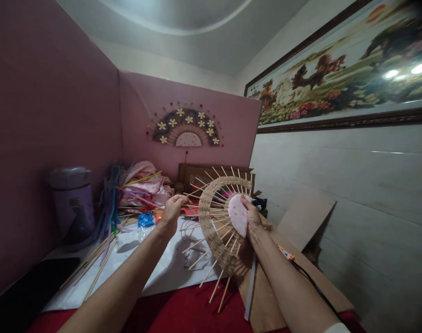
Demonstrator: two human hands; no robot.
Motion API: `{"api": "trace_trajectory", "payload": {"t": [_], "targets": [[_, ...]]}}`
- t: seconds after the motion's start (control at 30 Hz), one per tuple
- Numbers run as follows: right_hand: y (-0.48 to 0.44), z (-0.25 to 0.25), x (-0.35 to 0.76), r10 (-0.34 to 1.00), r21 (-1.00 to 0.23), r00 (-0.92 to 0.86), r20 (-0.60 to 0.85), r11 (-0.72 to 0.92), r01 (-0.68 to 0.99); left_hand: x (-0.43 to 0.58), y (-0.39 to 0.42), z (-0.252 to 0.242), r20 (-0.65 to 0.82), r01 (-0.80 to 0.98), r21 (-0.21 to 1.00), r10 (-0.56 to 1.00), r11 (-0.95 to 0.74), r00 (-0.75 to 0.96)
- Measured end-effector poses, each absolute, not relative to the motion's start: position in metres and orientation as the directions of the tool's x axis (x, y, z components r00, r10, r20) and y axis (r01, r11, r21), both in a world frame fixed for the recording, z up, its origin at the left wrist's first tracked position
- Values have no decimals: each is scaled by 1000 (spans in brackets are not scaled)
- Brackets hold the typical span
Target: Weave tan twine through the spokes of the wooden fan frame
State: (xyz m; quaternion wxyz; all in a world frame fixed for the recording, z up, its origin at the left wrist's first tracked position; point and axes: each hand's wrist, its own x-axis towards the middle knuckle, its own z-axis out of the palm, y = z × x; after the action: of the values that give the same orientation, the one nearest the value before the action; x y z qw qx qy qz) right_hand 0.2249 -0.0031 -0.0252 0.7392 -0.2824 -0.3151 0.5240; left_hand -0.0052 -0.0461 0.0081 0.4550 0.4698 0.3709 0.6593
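Observation:
My right hand grips a half-round woven fan by its pink-and-white padded centre, thumb on the front. Thin wooden sticks fan out from that centre, passing through a wide band of twisted straw-coloured cord. The fan is held upright and turned on its side, above the table. To its left, my left hand has its fingers pinched at the tip of one stick. Whether a thin strand is also between those fingers, I cannot tell.
A finished flowered fan hangs on the pink board behind. Loose sticks, a blue packet and pink cloth lie left. A lilac container stands far left. Brown cardboard lies beneath my right arm.

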Motion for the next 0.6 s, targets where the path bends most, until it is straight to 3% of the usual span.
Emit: {"api": "trace_trajectory", "payload": {"t": [0.2, 0.5, 0.6], "targets": [[-4, -26, 225, 964, -754, 209, 162, 257, -605, -9, -33, 1, 348, -181, 897, 896, -404, -277], [0, -25, 225, 942, -756, 286, 177, 316, -574, -15, -27, 2, 477, -28, 850, 789, -527, -388], [1, -25, 226, 936, -742, 307, 172, 328, -584, -17, -31, 5, 594, 172, 801, 726, -573, -346]]}}
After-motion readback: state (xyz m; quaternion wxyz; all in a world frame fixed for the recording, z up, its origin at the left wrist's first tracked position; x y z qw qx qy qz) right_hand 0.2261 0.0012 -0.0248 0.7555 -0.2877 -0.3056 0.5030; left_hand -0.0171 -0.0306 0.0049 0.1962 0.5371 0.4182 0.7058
